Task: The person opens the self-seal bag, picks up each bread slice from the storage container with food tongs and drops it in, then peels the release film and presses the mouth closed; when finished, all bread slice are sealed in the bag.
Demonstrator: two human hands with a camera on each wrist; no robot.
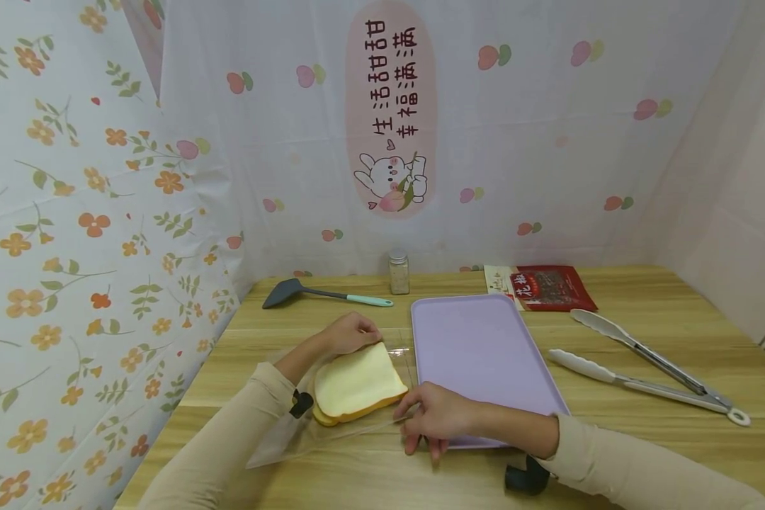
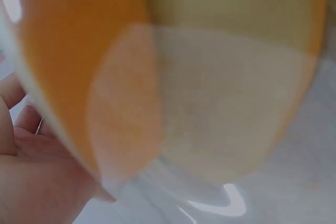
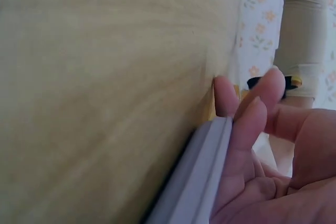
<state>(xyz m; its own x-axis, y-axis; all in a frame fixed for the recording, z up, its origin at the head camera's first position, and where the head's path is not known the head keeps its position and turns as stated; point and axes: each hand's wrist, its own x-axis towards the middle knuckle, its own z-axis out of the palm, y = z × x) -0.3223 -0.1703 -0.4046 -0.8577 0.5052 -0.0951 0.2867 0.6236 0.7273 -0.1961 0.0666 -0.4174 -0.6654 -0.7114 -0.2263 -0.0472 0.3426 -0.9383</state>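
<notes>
Two stacked slices of bread (image 1: 357, 382) with brown crusts lie with a clear plastic bag (image 1: 274, 448) around and under them. My left hand (image 1: 352, 334) grips the far edge of the top slice, fingers bent near its far right corner. In the left wrist view the top slice (image 2: 84, 40) tilts away from the lower slice (image 2: 231, 93), with glare from the plastic across both. My right hand (image 1: 443, 414) is over the near left corner of the lilac tray (image 1: 478, 333). Its thumb and forefinger pinch the edge of the bag beside the bread's right corner.
Behind the bread lies a spatula (image 1: 325, 292) with a mint handle end. A small glass jar (image 1: 399, 274) stands near the back curtain. A red spice packet (image 1: 551, 287) lies behind the tray, and open metal tongs (image 1: 656, 372) lie to its right.
</notes>
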